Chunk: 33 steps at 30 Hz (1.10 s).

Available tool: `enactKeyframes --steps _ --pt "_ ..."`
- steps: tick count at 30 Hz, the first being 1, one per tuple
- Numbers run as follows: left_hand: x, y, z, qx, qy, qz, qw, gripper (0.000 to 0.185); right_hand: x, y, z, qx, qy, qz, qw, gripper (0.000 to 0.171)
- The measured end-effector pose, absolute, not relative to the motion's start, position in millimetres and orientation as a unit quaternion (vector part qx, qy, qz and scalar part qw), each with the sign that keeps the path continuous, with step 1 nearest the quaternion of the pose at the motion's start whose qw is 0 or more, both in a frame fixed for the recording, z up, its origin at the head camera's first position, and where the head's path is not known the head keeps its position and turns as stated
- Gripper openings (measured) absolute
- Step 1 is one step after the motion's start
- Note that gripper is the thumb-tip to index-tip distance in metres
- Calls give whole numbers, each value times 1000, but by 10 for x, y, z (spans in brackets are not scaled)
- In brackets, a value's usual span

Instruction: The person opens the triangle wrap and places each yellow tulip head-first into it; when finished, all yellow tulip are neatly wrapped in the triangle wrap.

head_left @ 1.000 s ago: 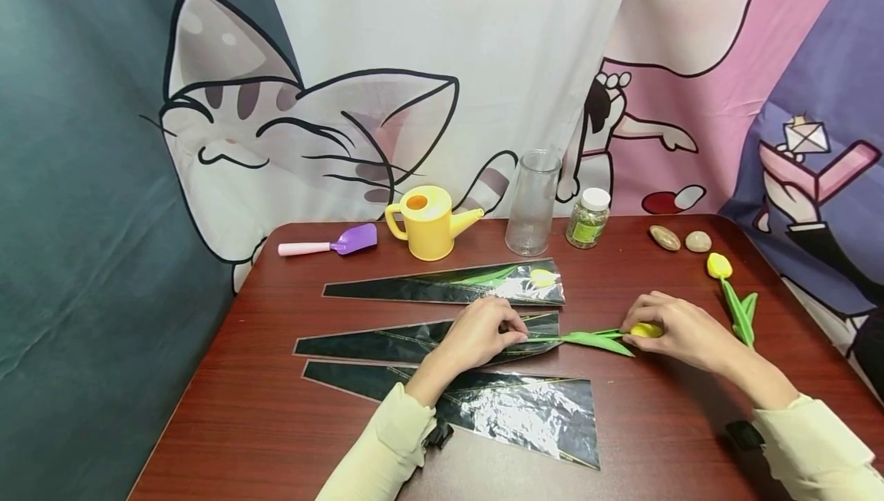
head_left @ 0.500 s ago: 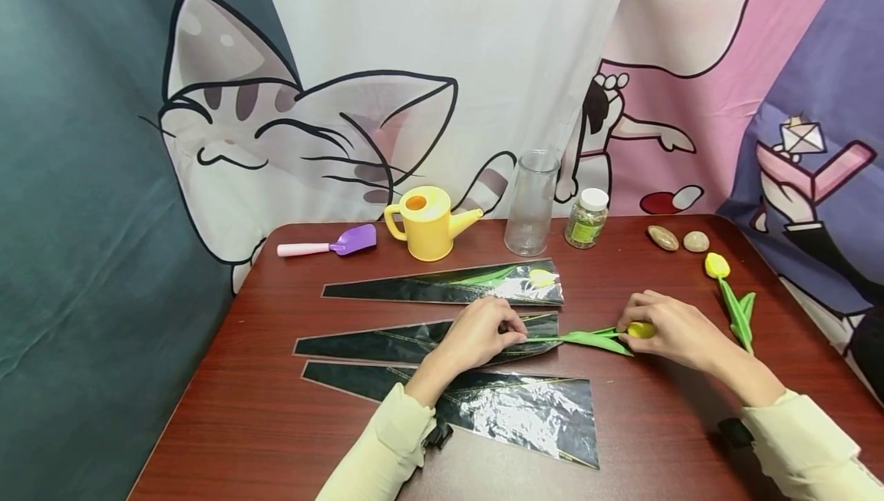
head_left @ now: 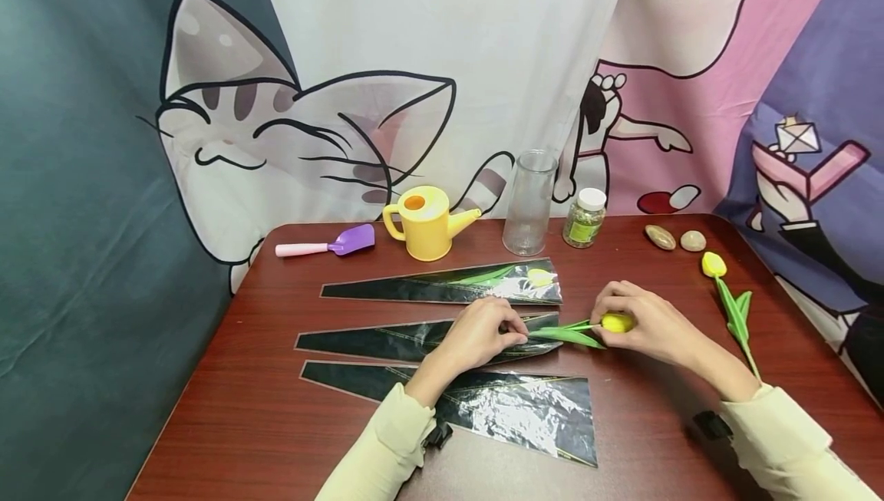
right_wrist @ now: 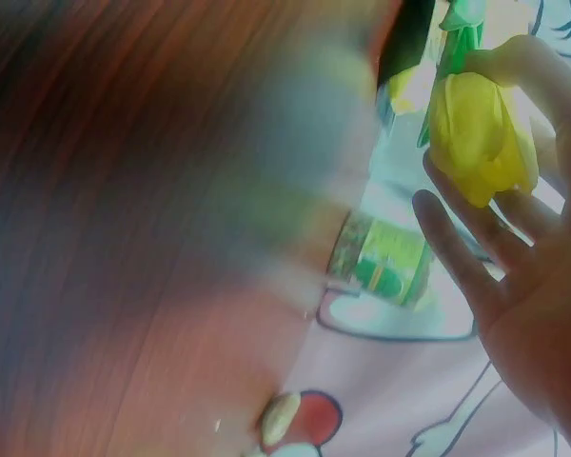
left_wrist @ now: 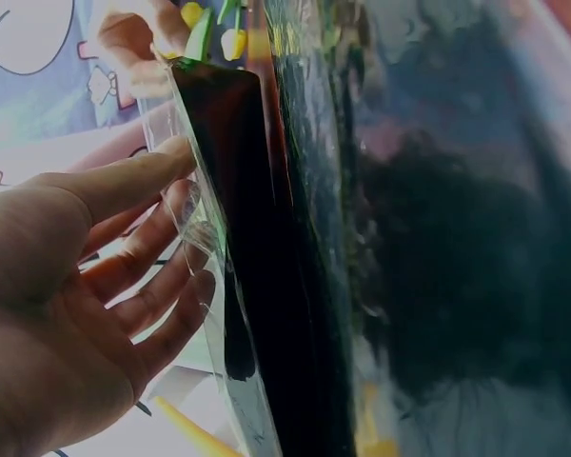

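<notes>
My right hand [head_left: 645,326] pinches a yellow tulip [head_left: 617,323] just below its bloom; the bloom [right_wrist: 481,133] lies against the fingers in the right wrist view. The tulip's leaves [head_left: 569,334] overlap the wide right end of the middle black-and-clear flower sleeve [head_left: 373,341], and the lower stem is hidden in it. At that end my left hand [head_left: 479,336] pinches the sleeve's clear film, with thumb and fingertips on its edge in the left wrist view. Behind it lies another sleeve [head_left: 394,288] with a yellow tulip inside. A third sleeve [head_left: 525,413] lies flat in front.
Along the back stand a yellow watering can [head_left: 426,225], a clear glass vase [head_left: 530,206] and a white-capped jar [head_left: 585,219]. A purple-and-pink toy shovel [head_left: 328,243] lies at left. Two stones [head_left: 661,238] and another tulip [head_left: 734,313] lie at right.
My right hand has moved left with the tulip, so its leaves now reach over the middle sleeve and the stem sits deeper. My left hand stays in place on the film.
</notes>
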State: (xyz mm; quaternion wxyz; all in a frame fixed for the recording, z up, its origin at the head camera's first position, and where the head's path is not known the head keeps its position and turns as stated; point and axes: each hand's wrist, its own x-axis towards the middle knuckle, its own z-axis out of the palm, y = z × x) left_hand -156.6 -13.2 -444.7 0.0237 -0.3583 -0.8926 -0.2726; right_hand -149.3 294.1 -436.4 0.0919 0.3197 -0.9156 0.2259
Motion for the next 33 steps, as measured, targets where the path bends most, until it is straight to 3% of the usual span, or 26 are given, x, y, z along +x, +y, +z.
enactKeyframes --steps 14,33 --pt "-1556 -116 -4445 -363 -890 -273 35 5 -1553 2544 -4511 329 -905 265 57 20" --pt "-1558 -114 -4445 -357 -896 -264 22 4 -1566 2623 -4504 354 -885 301 34 22"
